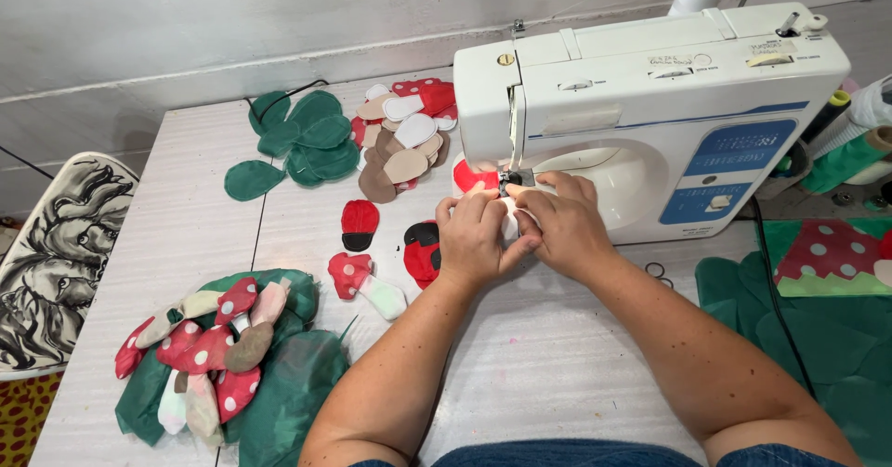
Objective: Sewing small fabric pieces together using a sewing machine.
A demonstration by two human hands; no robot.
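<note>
Nearest to us our two bare forearms reach up from the bottom edge across the pale table (186,235), and we read the scene from its left side. Off the table's left edge stands a chair (56,253) with a black-and-white drawn pattern. At the near left lies a heap of sewn mushroom shapes (209,351), red caps with white dots, resting on dark green fabric. Further back sit green felt leaves (302,142), then a pile of beige, white and red cut pieces (404,137). Between these and our hands lie a red-and-black ladybird piece (359,224) and one finished mushroom (364,281). Our left hand (474,242) and right hand (562,230) press side by side, fingers closed down on a small white fabric piece (509,223) under the needle of the white sewing machine (650,105) (most of the piece is hidden by our fingers). Just left of the needle a red piece (469,177) shows on the machine bed. To the right lie more green cloth (818,337) and a red dotted panel (827,253).
</note>
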